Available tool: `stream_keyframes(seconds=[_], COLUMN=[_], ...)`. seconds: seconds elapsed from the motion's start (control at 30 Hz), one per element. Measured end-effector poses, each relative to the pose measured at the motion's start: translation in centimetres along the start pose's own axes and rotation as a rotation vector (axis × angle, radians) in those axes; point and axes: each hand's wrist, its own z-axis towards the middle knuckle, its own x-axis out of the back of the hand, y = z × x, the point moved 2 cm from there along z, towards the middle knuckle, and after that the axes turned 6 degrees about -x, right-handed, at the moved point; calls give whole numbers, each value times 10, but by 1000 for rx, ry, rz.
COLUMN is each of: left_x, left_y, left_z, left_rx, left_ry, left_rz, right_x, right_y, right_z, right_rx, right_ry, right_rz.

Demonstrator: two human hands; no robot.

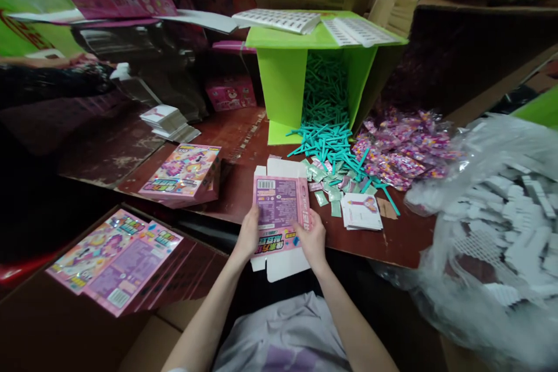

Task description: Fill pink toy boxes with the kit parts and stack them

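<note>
A pink and purple printed cardboard box [279, 200] is held in front of me at the table's near edge. White end flaps stick out at its top and bottom. My left hand [249, 232] grips its left side, and my right hand [313, 238] clasps the right side with the thumb on the printed face. Beyond the box lie small green and pink sachets [322, 177]. To the right of it rests a stack of white cards [361, 212] showing a purple and orange picture.
Teal sticks [322, 140] spill from a lime-green box [281, 87]. Pink bead bags [405, 148] lie beside them; a clear sack [514, 226] of white pieces stands right. Printed boxes [185, 168] sit left, above a carton of flat boxes [117, 256]. Another person's arm [56, 78] shows far left.
</note>
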Motion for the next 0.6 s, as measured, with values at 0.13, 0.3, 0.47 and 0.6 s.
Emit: stream_keyframes(seconds=[0.13, 0.3, 0.47, 0.6], left_x=[-9, -7, 4, 11], left_y=[-2, -3, -14, -22], left_z=[-9, -8, -6, -16], left_rx=[29, 0, 98, 158], left_ry=[-4, -84, -48, -55], left_rz=[-35, 192, 226, 117], right_x=[5, 8, 7, 3], right_y=[4, 10, 6, 1], right_z=[-3, -8, -23, -34], right_rx=[11, 11, 110, 123], right_ry=[32, 58, 209, 262], right_rz=[-6, 28, -16, -59])
